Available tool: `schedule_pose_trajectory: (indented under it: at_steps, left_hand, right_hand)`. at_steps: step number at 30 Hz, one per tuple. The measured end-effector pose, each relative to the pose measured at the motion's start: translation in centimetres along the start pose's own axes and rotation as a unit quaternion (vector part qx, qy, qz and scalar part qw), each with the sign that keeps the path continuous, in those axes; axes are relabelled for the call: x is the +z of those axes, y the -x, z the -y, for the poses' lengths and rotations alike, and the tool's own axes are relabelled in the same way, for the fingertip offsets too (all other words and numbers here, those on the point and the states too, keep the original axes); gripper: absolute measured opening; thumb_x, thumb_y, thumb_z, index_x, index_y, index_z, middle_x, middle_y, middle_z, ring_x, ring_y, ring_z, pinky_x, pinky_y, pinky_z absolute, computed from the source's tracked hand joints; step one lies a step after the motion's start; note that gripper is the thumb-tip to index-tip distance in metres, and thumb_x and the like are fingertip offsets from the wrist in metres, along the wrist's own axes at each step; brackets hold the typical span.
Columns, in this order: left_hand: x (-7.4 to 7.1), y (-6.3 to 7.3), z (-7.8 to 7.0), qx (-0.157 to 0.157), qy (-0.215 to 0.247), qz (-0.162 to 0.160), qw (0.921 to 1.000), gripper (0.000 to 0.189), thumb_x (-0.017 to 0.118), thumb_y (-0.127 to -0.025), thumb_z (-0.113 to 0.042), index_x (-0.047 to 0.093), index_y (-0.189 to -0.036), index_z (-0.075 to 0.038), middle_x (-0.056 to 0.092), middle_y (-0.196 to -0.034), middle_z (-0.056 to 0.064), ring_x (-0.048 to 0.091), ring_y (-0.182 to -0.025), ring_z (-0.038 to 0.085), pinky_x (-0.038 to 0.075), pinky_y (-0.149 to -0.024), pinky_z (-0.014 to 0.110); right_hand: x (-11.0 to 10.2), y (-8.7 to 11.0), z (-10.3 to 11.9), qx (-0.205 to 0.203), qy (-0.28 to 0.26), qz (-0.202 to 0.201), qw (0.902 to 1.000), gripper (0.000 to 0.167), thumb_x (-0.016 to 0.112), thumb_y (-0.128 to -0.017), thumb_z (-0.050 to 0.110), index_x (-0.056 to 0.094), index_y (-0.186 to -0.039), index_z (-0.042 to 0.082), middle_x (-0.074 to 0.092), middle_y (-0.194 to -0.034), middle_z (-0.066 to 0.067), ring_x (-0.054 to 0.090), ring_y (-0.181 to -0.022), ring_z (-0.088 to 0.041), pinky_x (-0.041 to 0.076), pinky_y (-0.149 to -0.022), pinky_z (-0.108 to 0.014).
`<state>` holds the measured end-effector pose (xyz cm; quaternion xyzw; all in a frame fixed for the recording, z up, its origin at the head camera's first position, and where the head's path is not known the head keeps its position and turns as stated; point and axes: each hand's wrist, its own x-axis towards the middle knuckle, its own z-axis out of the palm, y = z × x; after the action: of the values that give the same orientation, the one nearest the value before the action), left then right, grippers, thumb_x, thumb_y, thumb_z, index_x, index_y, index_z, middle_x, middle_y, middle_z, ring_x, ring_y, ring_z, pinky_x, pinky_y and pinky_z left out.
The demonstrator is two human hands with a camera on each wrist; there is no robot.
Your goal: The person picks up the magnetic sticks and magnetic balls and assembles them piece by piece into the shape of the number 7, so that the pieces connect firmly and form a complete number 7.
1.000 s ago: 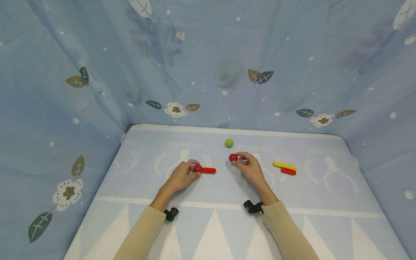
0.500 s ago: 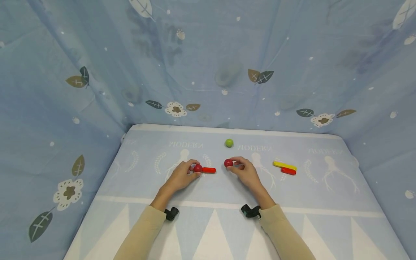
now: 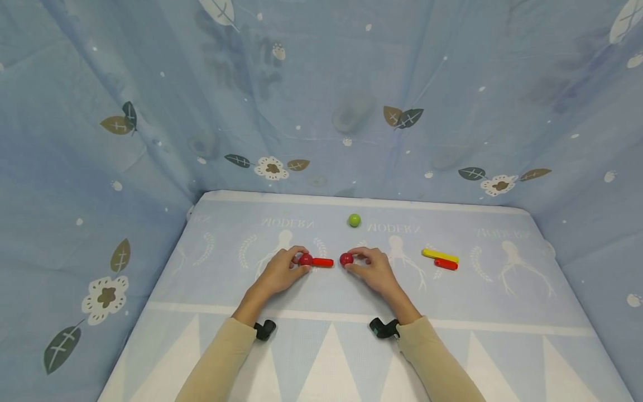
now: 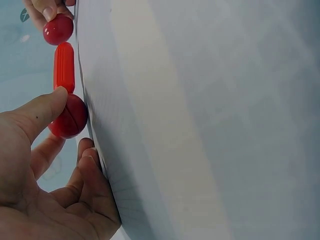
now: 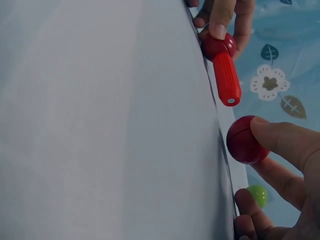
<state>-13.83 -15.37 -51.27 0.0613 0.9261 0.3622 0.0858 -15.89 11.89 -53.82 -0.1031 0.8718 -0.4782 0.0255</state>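
My left hand pinches a red ball between thumb and finger. A short red rod is joined end-on to that ball and points right; its free end shows a small silvery disc in the right wrist view. Opposite it, my right hand pinches a second red ball by thumb and finger. A small gap parts this ball from the rod's free end. Both balls are low over the cloth; whether they touch it I cannot tell.
Behind the hands lies a green ball on the patterned cloth. To the right, a yellow rod and another red rod lie side by side. A blue curtain rises along the back and sides.
My right hand has come left and nearer to me with its red ball, closing most of the distance to the rod. The left hand, its ball and the rod have stayed in place.
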Motion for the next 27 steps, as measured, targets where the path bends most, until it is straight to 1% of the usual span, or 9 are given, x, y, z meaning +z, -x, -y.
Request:
schedule_pose_trajectory:
  at_steps: [3,6,12,17,27]
  left_hand:
    - [0.0,0.0,0.0,-0.004,0.000,0.001,1.0000,0.041,0.075,-0.092,-0.025,0.061,-0.130,-0.020,0.058,-0.101,0.004,0.050,-0.089,0.020,0.045,-0.074,0.035]
    - [-0.1,0.0,-0.1,-0.005,0.000,0.002,1.0000,0.041,0.075,-0.092,-0.025,0.061,-0.130,-0.020,0.058,-0.102,0.004,0.050,-0.089,0.020,0.045,-0.074,0.034]
    - [-0.1,0.1,-0.1,0.002,0.001,0.000,1.0000,0.041,0.075,-0.092,-0.025,0.061,-0.129,-0.019,0.058,-0.100,0.005,0.050,-0.087,0.020,0.045,-0.072,0.034]
    - [-0.1,0.1,-0.1,0.004,0.001,-0.002,1.0000,0.039,0.075,-0.092,-0.025,0.061,-0.128,-0.019,0.058,-0.099,0.004,0.050,-0.086,0.019,0.045,-0.072,0.034]
    - [-0.1,0.1,-0.1,0.007,-0.005,-0.003,1.0000,0.039,0.075,-0.092,-0.024,0.061,-0.128,-0.019,0.058,-0.097,0.004,0.049,-0.085,0.019,0.044,-0.071,0.033]
  right_hand:
    - [0.2,0.0,0.0,-0.022,0.014,-0.002,0.9996,0.030,0.085,-0.081,0.022,0.076,-0.109,0.017,0.069,-0.101,-0.002,0.054,-0.096,-0.025,0.040,-0.086,-0.043]
    - [0.3,0.1,0.3,-0.032,0.025,-0.001,0.9992,0.028,0.085,-0.081,0.022,0.077,-0.108,0.017,0.070,-0.101,-0.001,0.054,-0.096,-0.025,0.038,-0.085,-0.043]
    - [0.4,0.3,1.0,-0.013,0.049,0.004,0.9987,0.030,0.085,-0.081,0.029,0.077,-0.108,0.022,0.067,-0.101,-0.002,0.053,-0.097,-0.025,0.036,-0.082,-0.046]
    - [0.7,0.3,1.1,0.000,0.065,0.009,0.9979,0.029,0.083,-0.082,0.035,0.077,-0.109,0.027,0.064,-0.102,-0.002,0.051,-0.100,-0.024,0.034,-0.081,-0.050]
    - [0.9,0.2,0.8,-0.005,0.072,0.005,0.9974,0.028,0.083,-0.081,0.036,0.077,-0.107,0.029,0.064,-0.100,-0.002,0.051,-0.099,-0.025,0.034,-0.079,-0.050]
